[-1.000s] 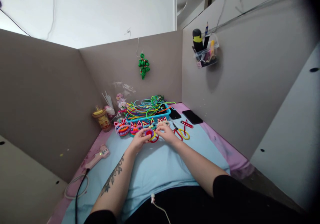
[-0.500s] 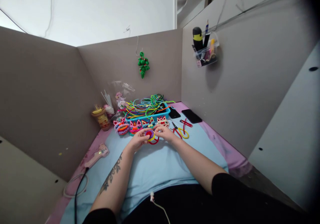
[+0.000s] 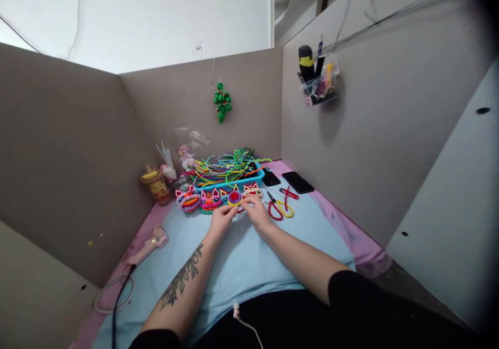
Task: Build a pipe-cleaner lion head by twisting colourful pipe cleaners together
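Between both hands is a round pipe-cleaner coil (image 3: pixel 234 197) with a red middle, a purple ring and a yellow outer edge. My left hand (image 3: pixel 223 217) pinches its lower left edge, and my right hand (image 3: pixel 253 208) grips its right side. A bit of red pipe cleaner (image 3: pixel 240 210) shows under the coil between the hands. Just behind stand several pipe-cleaner animal heads, among them a lilac one (image 3: pixel 188 201), a pink one with an orange horn (image 3: pixel 211 200) and a whitish one (image 3: pixel 252 189). The coil partly hides a blue one.
A blue basket (image 3: pixel 230 184) of colourful pipe cleaners stands behind the heads. Right of my hands lie scissors (image 3: pixel 279 208), a red-handled tool (image 3: pixel 290 193) and a phone (image 3: pixel 298 182). To the left are a pink glue gun (image 3: pixel 150 245) with its cord and a drink cup (image 3: pixel 156 185).
The coil has been raised and tipped so its face shows more fully. My left hand has shifted from over the coil's face to its lower edge; the right hand stays at its side.
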`<state>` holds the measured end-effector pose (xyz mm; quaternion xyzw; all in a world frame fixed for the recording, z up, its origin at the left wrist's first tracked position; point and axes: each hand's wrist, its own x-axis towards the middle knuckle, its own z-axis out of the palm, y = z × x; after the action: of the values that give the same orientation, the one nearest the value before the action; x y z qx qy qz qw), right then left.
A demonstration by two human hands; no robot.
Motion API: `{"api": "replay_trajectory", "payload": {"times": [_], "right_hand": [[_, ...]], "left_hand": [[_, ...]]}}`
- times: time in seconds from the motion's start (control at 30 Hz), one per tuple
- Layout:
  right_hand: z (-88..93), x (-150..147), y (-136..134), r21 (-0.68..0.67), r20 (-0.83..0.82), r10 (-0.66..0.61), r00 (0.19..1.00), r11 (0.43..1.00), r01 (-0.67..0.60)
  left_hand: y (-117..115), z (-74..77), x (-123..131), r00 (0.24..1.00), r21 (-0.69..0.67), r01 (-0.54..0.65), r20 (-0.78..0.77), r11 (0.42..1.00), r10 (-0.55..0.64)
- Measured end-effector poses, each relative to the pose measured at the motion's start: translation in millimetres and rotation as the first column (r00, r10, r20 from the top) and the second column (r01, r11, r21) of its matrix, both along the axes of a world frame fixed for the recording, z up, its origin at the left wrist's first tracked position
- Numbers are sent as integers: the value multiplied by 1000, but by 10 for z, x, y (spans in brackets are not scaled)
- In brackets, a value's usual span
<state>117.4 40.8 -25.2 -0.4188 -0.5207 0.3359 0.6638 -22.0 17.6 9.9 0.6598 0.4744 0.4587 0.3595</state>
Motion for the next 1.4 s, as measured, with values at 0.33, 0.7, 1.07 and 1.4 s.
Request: {"api": "replay_trajectory", "payload": {"times": [0.33, 0.7, 1.07, 1.4], "right_hand": [[16, -18, -17, -27, -18, -53, 998, 998, 53], [16, 8, -32, 36, 112, -44, 993, 999, 40], [214, 107, -193, 346, 625, -249, 740, 938, 23], [232, 82, -186, 365, 741, -297, 602, 931, 10]], "left_hand": [[29, -10, -34, 999, -30, 49, -8, 998, -50], [52, -56, -44, 997, -96, 56, 49, 994, -51], [-15, -11, 31, 1000, 27, 13, -27, 1000, -12], [-3, -15, 46, 997, 88, -32, -67, 996, 38]]}}
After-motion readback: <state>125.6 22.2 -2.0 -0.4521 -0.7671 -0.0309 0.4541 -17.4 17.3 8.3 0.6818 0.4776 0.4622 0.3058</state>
